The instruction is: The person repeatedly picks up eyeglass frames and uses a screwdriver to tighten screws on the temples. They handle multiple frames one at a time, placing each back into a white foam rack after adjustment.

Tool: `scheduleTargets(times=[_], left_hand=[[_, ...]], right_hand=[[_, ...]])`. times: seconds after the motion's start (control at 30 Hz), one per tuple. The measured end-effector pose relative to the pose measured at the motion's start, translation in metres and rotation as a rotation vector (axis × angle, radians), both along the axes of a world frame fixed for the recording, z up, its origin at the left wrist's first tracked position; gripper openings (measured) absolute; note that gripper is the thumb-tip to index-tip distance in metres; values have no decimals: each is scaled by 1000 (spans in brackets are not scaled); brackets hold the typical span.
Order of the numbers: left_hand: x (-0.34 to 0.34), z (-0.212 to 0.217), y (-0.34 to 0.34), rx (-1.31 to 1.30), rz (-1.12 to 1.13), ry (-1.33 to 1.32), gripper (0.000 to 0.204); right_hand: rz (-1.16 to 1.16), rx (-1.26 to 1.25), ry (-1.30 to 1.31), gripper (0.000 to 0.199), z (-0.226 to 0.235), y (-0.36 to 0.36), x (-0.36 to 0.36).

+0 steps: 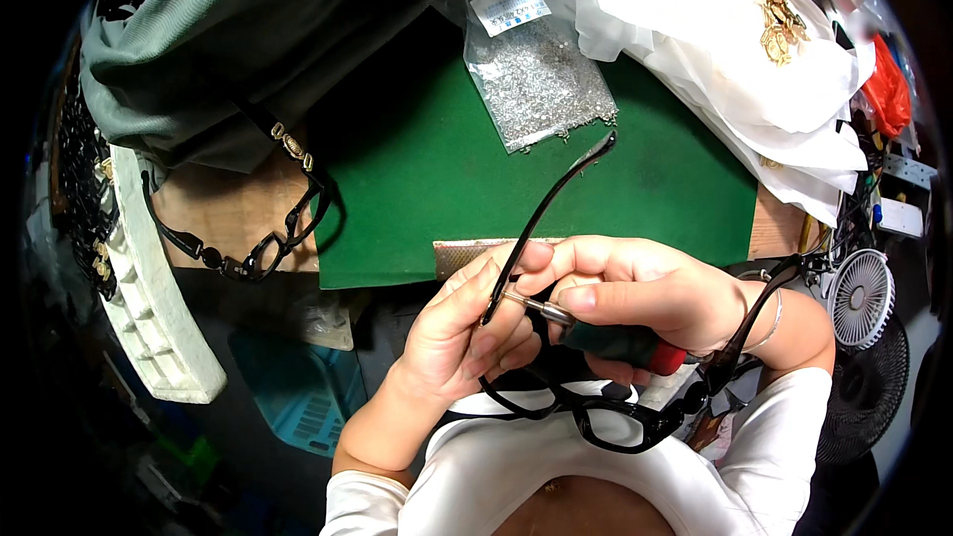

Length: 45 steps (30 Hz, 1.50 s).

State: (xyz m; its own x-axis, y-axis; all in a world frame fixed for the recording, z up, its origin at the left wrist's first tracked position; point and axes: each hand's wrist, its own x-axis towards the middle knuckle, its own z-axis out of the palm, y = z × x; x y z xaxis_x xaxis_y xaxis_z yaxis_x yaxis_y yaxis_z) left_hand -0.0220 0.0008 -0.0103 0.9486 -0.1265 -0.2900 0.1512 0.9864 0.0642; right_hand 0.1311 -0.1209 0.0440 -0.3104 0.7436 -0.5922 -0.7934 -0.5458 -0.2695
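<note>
My left hand is closed on a pair of black eyeglasses, pinching one temple near its hinge. That temple points up and away over the mat, while the front with its two rims hangs below my hands, near my chest. In my right hand is a screwdriver with a dark green and red handle and a metal shaft. Its tip reaches the hinge end of the temple between my left fingers; the screw itself is hidden. The other temple runs past my right wrist.
A green mat covers the bench. On it lies a clear bag of tiny silver parts. More black eyeglasses and a white tray are at left, gold pieces on white sheeting far right. A small fan stands right.
</note>
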Motion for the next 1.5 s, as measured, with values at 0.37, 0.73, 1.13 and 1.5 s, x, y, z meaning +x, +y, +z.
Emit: scheduleTargets(times=[0.37, 0.73, 1.13, 1.5], left_hand=[[0, -3, -2, 15, -56, 114, 36], [1, 20, -2, 145, 30, 67, 36], [3, 10, -16, 148, 219, -15, 44], [5, 4, -7, 120, 128, 41, 37]], right_hand=[[-52, -38, -108, 27, -3, -5, -9], [311, 218, -1733, 33, -30, -31, 9], [209, 243, -1903, 28, -35, -38, 16], [261, 178, -2163, 32, -51, -33, 5]])
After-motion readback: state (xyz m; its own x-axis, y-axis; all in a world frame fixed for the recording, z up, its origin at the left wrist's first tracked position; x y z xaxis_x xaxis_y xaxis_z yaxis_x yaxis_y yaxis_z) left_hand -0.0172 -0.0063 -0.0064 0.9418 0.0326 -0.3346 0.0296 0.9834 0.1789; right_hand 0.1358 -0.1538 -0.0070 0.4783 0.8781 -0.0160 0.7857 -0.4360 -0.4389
